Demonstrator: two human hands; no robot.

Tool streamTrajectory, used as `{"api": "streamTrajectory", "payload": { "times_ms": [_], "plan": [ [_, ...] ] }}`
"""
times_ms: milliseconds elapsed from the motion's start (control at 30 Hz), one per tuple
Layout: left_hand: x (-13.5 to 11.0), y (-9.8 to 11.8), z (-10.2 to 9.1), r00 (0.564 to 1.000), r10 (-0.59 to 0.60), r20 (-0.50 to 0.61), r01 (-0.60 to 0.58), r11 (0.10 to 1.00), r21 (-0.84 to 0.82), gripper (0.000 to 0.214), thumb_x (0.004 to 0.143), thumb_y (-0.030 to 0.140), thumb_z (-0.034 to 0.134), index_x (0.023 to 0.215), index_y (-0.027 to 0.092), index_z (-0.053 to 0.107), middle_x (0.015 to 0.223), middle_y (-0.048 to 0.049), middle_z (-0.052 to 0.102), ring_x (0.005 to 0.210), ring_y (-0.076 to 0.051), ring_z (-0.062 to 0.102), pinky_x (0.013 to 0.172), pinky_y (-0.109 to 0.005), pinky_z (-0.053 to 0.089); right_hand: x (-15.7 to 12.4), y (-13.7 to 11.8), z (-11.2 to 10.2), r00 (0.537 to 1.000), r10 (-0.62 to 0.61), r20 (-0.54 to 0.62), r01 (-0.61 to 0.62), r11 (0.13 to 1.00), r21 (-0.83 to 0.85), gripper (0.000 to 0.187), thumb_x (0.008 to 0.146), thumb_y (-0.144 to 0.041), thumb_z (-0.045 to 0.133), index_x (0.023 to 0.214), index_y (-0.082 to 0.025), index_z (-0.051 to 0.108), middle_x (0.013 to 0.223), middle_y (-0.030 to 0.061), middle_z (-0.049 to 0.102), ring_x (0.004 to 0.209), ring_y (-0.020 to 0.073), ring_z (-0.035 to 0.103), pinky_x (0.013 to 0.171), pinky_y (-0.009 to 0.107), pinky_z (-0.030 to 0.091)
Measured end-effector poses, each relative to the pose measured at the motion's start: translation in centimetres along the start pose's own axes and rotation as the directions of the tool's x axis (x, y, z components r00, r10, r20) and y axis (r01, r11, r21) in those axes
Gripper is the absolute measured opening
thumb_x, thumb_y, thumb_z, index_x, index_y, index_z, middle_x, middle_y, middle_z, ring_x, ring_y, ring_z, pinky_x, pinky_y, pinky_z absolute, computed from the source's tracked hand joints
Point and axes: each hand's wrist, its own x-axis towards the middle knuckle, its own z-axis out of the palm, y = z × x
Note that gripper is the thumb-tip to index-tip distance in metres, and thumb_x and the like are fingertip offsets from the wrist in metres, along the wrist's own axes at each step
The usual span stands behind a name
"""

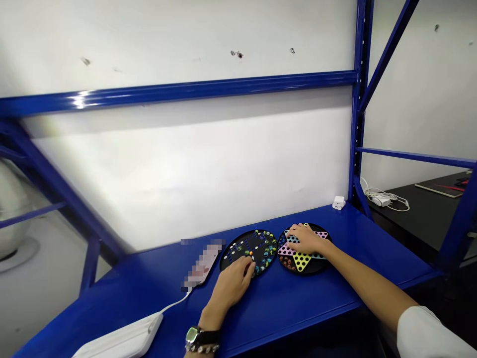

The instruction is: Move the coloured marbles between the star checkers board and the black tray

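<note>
Work at the black board (260, 254) and bright star board (301, 261) seems in hand; glassy marbles (267, 253) so small want a light pinch. Both boards sit low mid-frame, left hand (233, 281) curled over the first, right hand (305, 238) over the second; whether either grips anything, I can't tell.

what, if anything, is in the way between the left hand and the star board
The right side of the marble board, with marbles along it, lies between the left hand and the star board. The right hand is also over the star board, hiding part of it.
</note>
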Motion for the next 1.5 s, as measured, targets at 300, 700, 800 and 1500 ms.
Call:
{"api": "streamTrajectory", "payload": {
  "times_ms": [300, 700, 800, 1500],
  "plan": [
    [0.1, -0.2, 1.5, 0.997, 0.069, 0.021, -0.069, 0.997, 0.026, 0.037, 0.099, 0.042, 0.025, 0.092, 0.022, 0.055, 0.097, -0.0060, 0.065, 0.089, -0.020, 0.064, 0.078, -0.029, 0.043, 0.1, 0.0, 0.1, 1.000, 0.008, -0.001, -0.008, 1.000, -0.012, 0.032, 0.090, -0.044, 0.053, 0.112, -0.026, 0.066, 0.121, 0.0094, 0.060, 0.114, 0.0294, 0.051, 0.102, 0.050, 0.036],
    [0.0, 1.1, 1.4, 0.995, 0.040, 0.091, -0.045, 0.998, 0.052, 0.034, 0.099, 0.042, 0.024, 0.090, 0.022, 0.050, 0.091, -0.0066, 0.067, 0.084, -0.023, 0.065, 0.070, -0.030, 0.042, 0.0, 0.0, 0.0, 1.000, 0.024, 0.014, -0.024, 1.000, -0.014, 0.034, 0.089, -0.044, 0.052, 0.114, -0.026, 0.066, 0.123, 0.0095, 0.059, 0.116, 0.0302, 0.050, 0.105, 0.051, 0.034],
    [0.3, 0.4, 1.8, 0.998, 0.041, 0.038, -0.037, 0.994, -0.108, 0.032, 0.098, 0.043, 0.027, 0.083, 0.023, 0.047, 0.080, -0.0040, 0.063, 0.076, -0.021, 0.062, 0.068, -0.030, 0.040, 0.0, 0.0, 0.0, 1.000, 0.013, 0.014, -0.013, 1.000, -0.015, 0.033, 0.089, -0.044, 0.052, 0.114, -0.025, 0.066, 0.122, 0.0097, 0.059, 0.114, 0.0299, 0.051, 0.103, 0.051, 0.035],
    [0.8, -2.0, 0.5, 0.933, -0.359, -0.015, 0.069, 0.219, -0.973, 0.024, 0.091, 0.041, 0.047, 0.078, 0.020, 0.047, 0.062, 0.0079, 0.038, 0.042, -0.005, 0.028, 0.042, -0.017, 0.026, 0.0, 0.1, 0.1, 1.000, -0.005, -0.002, 0.005, 1.000, -0.013, 0.032, 0.090, -0.044, 0.053, 0.111, -0.025, 0.066, 0.120, 0.0092, 0.060, 0.113, 0.0289, 0.051, 0.102, 0.052, 0.036]
  ]
}}
